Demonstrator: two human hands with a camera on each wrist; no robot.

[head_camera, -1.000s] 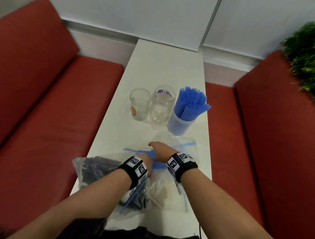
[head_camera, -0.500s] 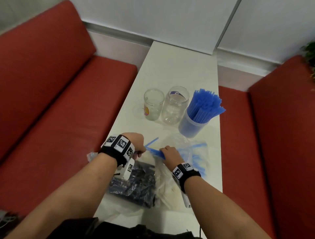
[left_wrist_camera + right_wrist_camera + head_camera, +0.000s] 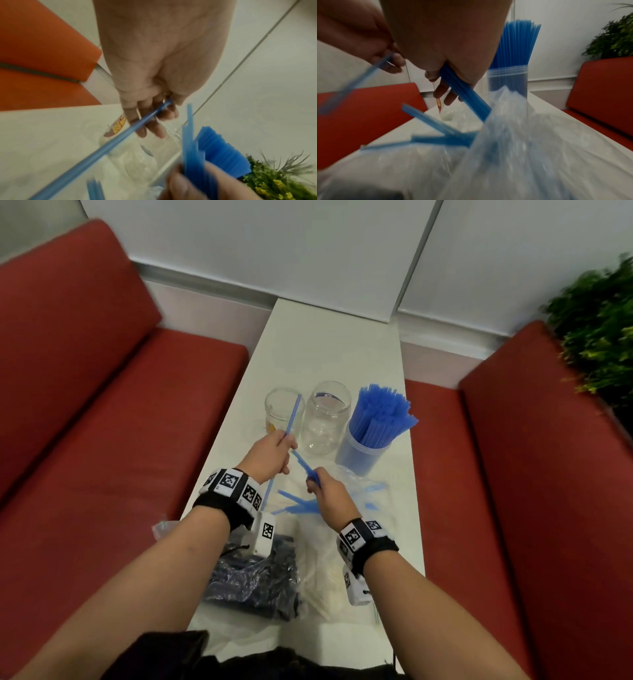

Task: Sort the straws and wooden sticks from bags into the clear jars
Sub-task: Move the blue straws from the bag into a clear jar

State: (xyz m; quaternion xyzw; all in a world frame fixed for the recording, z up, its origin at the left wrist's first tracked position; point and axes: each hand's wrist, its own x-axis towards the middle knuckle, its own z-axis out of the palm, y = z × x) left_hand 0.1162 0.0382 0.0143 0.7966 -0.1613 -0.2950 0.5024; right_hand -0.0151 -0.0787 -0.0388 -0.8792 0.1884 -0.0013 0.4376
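My left hand (image 3: pixel 270 455) grips a single blue straw (image 3: pixel 293 417), (image 3: pixel 106 146), whose upper end points over the left clear jar (image 3: pixel 274 409). Just right of it, my right hand (image 3: pixel 329 494) holds a small bunch of blue straws (image 3: pixel 305 465), (image 3: pixel 467 96) pulled from a clear bag (image 3: pixel 363 498), (image 3: pixel 513 148). Loose blue straws (image 3: pixel 296 505) lie at the bag's mouth. An empty middle jar (image 3: pixel 325 419) stands beside a jar full of blue straws (image 3: pixel 376 422). Near me lie a bag of dark straws (image 3: pixel 250 580) and a bag of wooden sticks (image 3: pixel 325 573).
The narrow white table (image 3: pixel 329 347) runs away from me between two red benches (image 3: pixel 96 412), (image 3: pixel 531 474). A green plant (image 3: pixel 596 326) stands at the far right. The table's far half is bare.
My left hand has risen from the bags toward the left jar with one straw. My right hand has lifted a bunch of straws out of the bag's mouth.
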